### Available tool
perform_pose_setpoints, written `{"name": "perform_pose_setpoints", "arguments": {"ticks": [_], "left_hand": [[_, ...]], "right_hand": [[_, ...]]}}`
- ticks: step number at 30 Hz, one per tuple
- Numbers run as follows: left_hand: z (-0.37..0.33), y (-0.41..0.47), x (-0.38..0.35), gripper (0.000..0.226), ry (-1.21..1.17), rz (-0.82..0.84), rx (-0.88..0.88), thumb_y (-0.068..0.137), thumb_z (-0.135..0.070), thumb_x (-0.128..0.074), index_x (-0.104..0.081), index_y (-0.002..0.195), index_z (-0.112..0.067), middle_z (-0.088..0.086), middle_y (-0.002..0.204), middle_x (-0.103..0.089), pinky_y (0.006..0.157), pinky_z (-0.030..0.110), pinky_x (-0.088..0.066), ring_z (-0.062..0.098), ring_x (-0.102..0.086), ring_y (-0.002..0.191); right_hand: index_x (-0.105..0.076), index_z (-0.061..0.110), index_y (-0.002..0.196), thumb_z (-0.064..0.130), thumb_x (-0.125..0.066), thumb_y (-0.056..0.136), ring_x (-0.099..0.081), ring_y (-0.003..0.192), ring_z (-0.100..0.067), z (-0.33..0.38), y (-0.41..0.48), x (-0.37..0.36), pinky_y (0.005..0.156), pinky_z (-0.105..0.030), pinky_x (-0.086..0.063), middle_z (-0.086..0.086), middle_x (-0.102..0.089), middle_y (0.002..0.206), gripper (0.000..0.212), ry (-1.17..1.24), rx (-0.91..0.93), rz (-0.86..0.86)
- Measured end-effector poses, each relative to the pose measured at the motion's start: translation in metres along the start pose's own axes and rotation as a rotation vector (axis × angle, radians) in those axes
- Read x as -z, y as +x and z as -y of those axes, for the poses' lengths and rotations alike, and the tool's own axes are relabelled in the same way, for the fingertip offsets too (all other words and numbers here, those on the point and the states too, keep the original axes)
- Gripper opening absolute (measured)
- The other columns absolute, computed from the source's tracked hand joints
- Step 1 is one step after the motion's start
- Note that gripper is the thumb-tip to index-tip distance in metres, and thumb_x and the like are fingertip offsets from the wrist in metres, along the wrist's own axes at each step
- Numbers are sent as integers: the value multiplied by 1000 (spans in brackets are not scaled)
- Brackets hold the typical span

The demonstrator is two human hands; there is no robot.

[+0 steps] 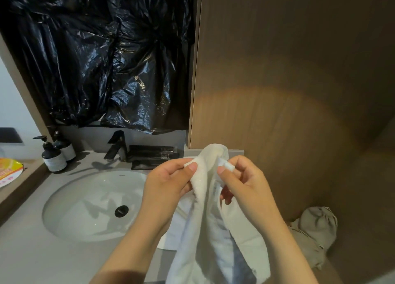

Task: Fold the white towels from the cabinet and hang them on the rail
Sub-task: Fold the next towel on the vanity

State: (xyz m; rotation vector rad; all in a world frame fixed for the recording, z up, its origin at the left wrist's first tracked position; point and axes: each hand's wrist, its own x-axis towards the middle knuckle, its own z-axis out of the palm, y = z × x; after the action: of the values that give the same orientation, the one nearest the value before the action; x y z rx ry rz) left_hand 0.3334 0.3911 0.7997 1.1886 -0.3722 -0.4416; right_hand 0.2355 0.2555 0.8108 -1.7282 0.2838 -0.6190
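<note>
Left hand [168,182] and right hand [244,182] each pinch the upper edge of the white towel [205,224] between thumb and curled fingers; the cloth hangs below them. Past the left fingers: basin [85,200], faucet [117,147], pump bottles [53,158]. Behind the right fingers: wood panel [277,91].

a plain white towel [213,219] against a brown wood-grain panel [277,81]. a glossy black plastic sheet [96,59] above a white basin [85,187] with a black drain [121,211], set in a pale grey tabletop [25,251]. a black tap [116,145], dark bottles [53,155] with white labels near the tabletop's far left corner, and a grey cloth bag [316,226].
</note>
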Motion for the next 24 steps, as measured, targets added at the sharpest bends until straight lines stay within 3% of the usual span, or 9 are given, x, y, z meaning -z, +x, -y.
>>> {"name": "perform_pose_setpoints", "arguments": {"ticks": [3, 8, 11, 15, 18, 24], "left_hand": [[1, -3, -1, 14, 56, 38, -6, 90, -11, -63, -76, 94, -13, 12, 93, -75, 78, 34, -60, 26, -73, 87], [3, -8, 3, 16, 72, 73, 15, 90, -8, -63, -77, 93, -15, 11, 94, -76, 75, 28, -59, 26, -73, 88], [3, -10, 3, 14, 114, 79, 0, 89, -13, -65, -78, 91, -18, 10, 93, -76, 80, 32, -59, 26, -73, 89], [0, -10, 6, 13, 123, 64, -5, 87, -14, -67, -79, 89, -16, 10, 90, -76, 78, 29, -59, 26, -74, 86], [-3, -10, 9, 15, 106, 82, 1, 88, -13, -65, -79, 90, -15, 12, 90, -76, 73, 24, -58, 26, -74, 84], [-3, -11, 9, 20, 119, 101, 10, 91, -11, -61, -79, 90, -20, 12, 88, -76, 73, 23, -57, 25, -74, 82]], "right_hand": [[-57, 12, 82, 18, -62, 94, -62, 53, -22, -2, -4, -8, 50, -22, -49, -4, -64, 63, 14, -12, -31, 40], [-59, 13, 83, 17, -65, 92, -63, 56, -22, -6, -9, -9, 53, -26, -52, -10, -65, 66, 12, 16, -49, 77], [-58, 10, 85, 18, -66, 92, -62, 58, -23, -8, -10, -10, 55, -27, -52, -13, -63, 67, 13, 46, -36, 92], [-55, 13, 105, 32, -66, 86, -67, 66, -23, -10, -11, -8, 65, -32, -56, -15, -68, 75, 29, 121, -62, 183], [-53, 24, 125, 18, -55, 97, -71, 77, -25, -11, -11, -4, 73, -29, -57, -16, -71, 85, 28, 120, -50, 263], [-60, 18, 111, 9, -53, 98, -69, 73, -25, -15, -9, -4, 71, -32, -57, -13, -71, 79, 18, 114, -14, 245]]}}
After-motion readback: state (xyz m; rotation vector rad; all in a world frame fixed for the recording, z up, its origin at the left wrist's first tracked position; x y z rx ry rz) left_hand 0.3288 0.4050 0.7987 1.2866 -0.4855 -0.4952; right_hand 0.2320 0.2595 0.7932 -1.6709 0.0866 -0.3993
